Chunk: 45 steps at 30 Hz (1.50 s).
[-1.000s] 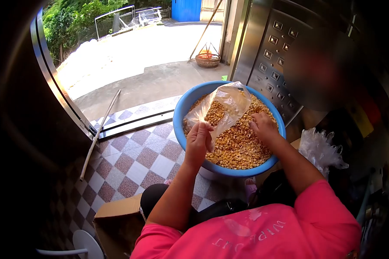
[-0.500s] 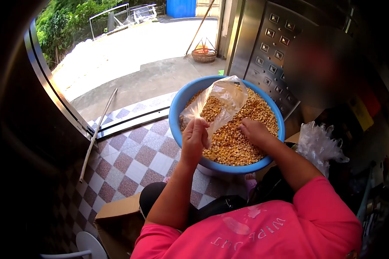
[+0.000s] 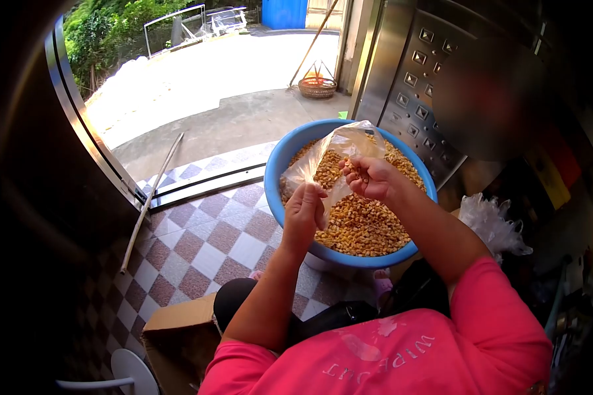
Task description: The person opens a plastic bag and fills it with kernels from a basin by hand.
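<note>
A round blue basin (image 3: 412,252) holds a mass of loose yellow corn kernels (image 3: 369,227). Over its left part lies a clear plastic bag (image 3: 316,158), its near edge pinched in the fingers of my left hand (image 3: 303,207). My right hand (image 3: 373,179) is raised above the corn beside the bag's open side, its fingers curled round some corn kernels that show at the fingertips.
A cardboard box (image 3: 178,329) and a round white-grey piece (image 3: 130,372) stand at lower left. Crumpled clear bags (image 3: 491,224) lie right of the basin. A pole (image 3: 148,204) leans by the door sill; a wicker basket (image 3: 317,87) sits outside.
My right hand has come up from the corn surface and moved left to the bag, now with kernels in its fingers. My left hand keeps its hold on the bag.
</note>
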Each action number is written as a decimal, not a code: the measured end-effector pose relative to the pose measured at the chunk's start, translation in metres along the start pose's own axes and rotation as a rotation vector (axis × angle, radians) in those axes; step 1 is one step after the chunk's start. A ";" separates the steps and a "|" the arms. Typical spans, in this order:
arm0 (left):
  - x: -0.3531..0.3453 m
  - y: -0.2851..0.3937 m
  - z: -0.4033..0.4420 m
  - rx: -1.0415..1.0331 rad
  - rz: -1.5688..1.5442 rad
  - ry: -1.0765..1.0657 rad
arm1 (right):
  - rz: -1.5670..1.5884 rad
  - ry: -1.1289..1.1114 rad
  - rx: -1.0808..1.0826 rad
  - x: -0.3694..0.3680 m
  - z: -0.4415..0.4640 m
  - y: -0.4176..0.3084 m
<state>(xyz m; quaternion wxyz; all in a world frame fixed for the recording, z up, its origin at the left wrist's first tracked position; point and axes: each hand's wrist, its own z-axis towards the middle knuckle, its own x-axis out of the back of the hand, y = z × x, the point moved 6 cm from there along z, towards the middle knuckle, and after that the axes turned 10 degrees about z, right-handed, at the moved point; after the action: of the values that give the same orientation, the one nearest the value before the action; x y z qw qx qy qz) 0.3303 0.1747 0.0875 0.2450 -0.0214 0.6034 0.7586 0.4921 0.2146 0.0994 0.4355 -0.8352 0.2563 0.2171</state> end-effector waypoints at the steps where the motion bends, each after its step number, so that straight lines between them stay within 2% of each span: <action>1: 0.000 0.000 0.000 0.006 0.000 -0.003 | 0.037 0.028 0.051 -0.005 0.004 -0.002; 4: 0.000 0.001 0.000 0.005 0.004 -0.004 | 0.104 0.019 0.149 -0.010 0.019 -0.014; 6: 0.000 0.001 0.001 0.001 -0.003 -0.006 | -0.010 -0.081 0.214 -0.016 0.023 -0.023; 14: 0.000 0.000 0.001 -0.008 0.012 -0.006 | -0.355 -0.102 0.294 -0.024 0.007 -0.028; 17: -0.001 0.001 0.000 0.008 0.008 0.002 | -0.480 -0.056 0.368 -0.018 0.001 -0.029; 19: 0.000 0.002 0.001 -0.007 0.004 0.008 | -0.712 -0.047 0.504 -0.011 0.000 -0.032; 22: 0.000 0.003 0.000 0.001 -0.013 0.010 | -0.758 -0.130 0.580 -0.007 -0.016 -0.032; 24: -0.001 0.003 0.000 0.004 -0.019 0.012 | -0.743 -0.101 0.569 0.000 -0.028 -0.030; 26: 0.000 0.002 0.001 -0.015 -0.022 0.007 | -0.928 -0.116 0.516 0.011 -0.039 -0.027; 28: 0.001 0.000 0.001 -0.017 -0.026 0.007 | -0.963 -0.102 0.507 0.025 -0.048 -0.019; 31: 0.001 -0.002 0.002 -0.024 -0.017 0.006 | -1.434 0.009 0.700 0.039 -0.064 -0.014; 32: 0.001 -0.002 0.002 -0.028 -0.005 0.006 | -1.433 0.009 0.698 0.044 -0.067 -0.011; 34: 0.001 -0.001 0.001 -0.031 -0.001 0.003 | -1.794 0.181 0.712 0.052 -0.071 -0.008; 35: 0.000 0.000 0.001 -0.035 0.003 -0.001 | -1.862 0.212 0.594 0.056 -0.071 -0.003; 38: 0.000 0.000 0.001 -0.036 -0.002 0.000 | -1.951 0.132 0.570 0.059 -0.065 0.011; 45: 0.001 0.000 0.001 -0.019 -0.010 0.011 | -1.938 0.160 0.600 0.052 -0.064 0.026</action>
<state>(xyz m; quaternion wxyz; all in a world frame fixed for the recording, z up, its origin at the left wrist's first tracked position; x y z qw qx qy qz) 0.3300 0.1762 0.0877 0.2454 -0.0309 0.5974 0.7628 0.5251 0.1359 0.0869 0.5972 -0.5516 -0.4584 -0.3590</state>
